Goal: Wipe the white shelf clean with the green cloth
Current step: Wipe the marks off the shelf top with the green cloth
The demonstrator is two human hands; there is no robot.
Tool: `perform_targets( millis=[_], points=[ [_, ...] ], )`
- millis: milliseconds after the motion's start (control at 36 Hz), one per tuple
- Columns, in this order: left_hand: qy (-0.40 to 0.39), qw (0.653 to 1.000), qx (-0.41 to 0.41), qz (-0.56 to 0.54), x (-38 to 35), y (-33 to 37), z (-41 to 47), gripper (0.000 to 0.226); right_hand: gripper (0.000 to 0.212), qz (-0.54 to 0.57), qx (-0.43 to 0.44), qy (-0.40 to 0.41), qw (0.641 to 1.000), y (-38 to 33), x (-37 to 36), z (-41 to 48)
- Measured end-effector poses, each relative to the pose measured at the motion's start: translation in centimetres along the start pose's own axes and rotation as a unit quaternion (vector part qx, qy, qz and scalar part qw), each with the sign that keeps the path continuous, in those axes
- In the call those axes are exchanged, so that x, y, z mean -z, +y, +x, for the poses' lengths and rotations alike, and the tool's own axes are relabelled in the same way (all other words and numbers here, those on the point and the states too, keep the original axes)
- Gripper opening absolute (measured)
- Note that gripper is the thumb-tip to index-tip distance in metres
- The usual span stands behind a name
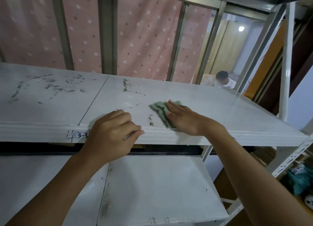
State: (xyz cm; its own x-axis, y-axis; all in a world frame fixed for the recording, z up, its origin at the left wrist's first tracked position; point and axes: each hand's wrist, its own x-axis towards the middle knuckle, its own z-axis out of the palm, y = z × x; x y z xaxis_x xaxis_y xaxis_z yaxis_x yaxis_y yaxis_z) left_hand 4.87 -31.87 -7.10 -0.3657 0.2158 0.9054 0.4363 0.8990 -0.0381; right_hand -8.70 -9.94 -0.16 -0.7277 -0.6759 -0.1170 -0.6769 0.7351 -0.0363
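Observation:
The white shelf (220,110) runs across the middle of the view, with dark grime streaks on its left and centre panels. A folded green cloth (159,109) lies flat on the shelf near the front edge. My right hand (183,118) presses down on the cloth with flat, extended fingers. Dirt streaks (150,120) sit just left of the cloth. My left hand (113,132) grips the shelf's front lip, fingers curled over the top, partly covering a label reading "3-3" (81,135).
A lower white shelf (152,183) with dark specks sits below. A white upright post (286,65) stands at the right. Pink dotted curtain (138,31) and window frames are behind. A person (223,79) sits beyond the glass. Cluttered items (299,180) lie lower right.

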Motion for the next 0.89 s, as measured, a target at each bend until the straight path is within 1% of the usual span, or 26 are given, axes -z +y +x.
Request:
perform_targets(
  millis=[56, 139, 306, 472, 556, 639, 722, 889],
  points=[
    [-0.015, 0.999, 0.008, -0.028, 0.3, -0.2, 0.4, 0.021, 0.056, -0.017, -0.014, -0.002, 1.0, 1.3, 0.6, 0.4],
    [-0.035, 0.997, 0.025, -0.062, 0.6, -0.5, 1.1, 0.025, 0.059, -0.007, -0.027, -0.023, 0.999, 2.9, 1.4, 2.4],
    [-0.062, 0.99, 0.061, -0.114, 0.6, -0.9, 1.5, 0.028, 0.058, -0.017, -0.039, -0.028, 0.999, 5.0, 2.5, 8.7],
    [-0.069, 0.984, 0.088, -0.137, 0.7, -0.9, 1.7, 0.027, 0.056, -0.024, -0.042, -0.019, 0.999, 5.0, 3.2, 16.9],
    [-0.067, 0.984, 0.097, -0.134, 0.7, -0.9, 1.7, 0.028, 0.055, -0.014, -0.022, -0.013, 1.0, 4.3, 3.6, 21.1],
    [-0.068, 0.985, 0.094, -0.125, 0.7, -0.8, 1.6, 0.029, 0.06, -0.024, -0.006, -0.005, 1.0, 3.2, 4.1, 24.2],
    [-0.076, 0.988, 0.088, -0.102, 0.8, -0.7, 1.5, 0.028, 0.059, 0.024, 0.014, 0.0, 1.0, 1.5, 4.6, 25.7],
    [-0.087, 0.989, 0.092, -0.071, 1.1, -0.1, 1.4, 0.03, 0.056, 0.083, 0.099, -0.009, 0.992, -1.8, 5.1, 26.9]
  ],
)
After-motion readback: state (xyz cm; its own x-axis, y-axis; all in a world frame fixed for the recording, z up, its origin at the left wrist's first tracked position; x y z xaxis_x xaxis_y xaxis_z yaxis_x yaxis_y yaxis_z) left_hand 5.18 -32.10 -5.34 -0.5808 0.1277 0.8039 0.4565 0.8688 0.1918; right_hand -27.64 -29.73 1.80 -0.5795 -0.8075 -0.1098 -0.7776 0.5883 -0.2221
